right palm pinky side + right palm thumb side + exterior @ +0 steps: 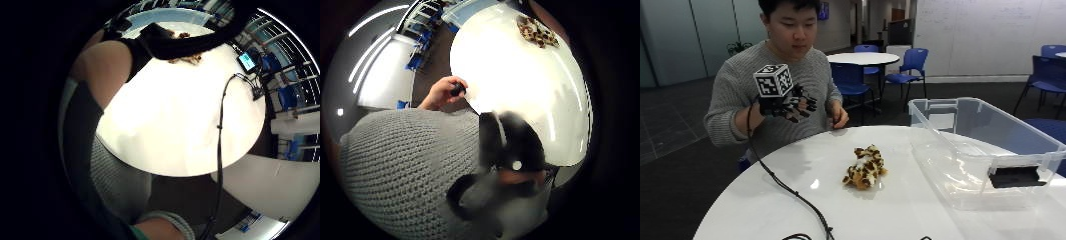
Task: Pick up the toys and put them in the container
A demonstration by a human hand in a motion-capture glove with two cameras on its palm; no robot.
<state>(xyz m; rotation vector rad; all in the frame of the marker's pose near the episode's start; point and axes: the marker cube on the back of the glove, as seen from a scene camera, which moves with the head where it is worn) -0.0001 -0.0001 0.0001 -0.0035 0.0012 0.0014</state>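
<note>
A spotted yellow-and-brown plush toy (865,173) lies in the middle of the round white table (906,215); it also shows as the toy (537,32) far across the table in the thumb side view. The clear plastic container (986,150) stands to its right, with nothing inside that I can see. My gloved right hand (790,104) is raised in the air above the table's far left edge, well away from the toy, fingers spread and holding nothing. The person's bare left hand (838,118) rests at the table's far edge and holds a small dark object (457,90).
A black cable (783,187) runs from the glove across the table's left side to its front edge. Blue chairs (906,67) and another round table (863,58) stand behind the person. A small device with a lit screen (247,61) lies on the table.
</note>
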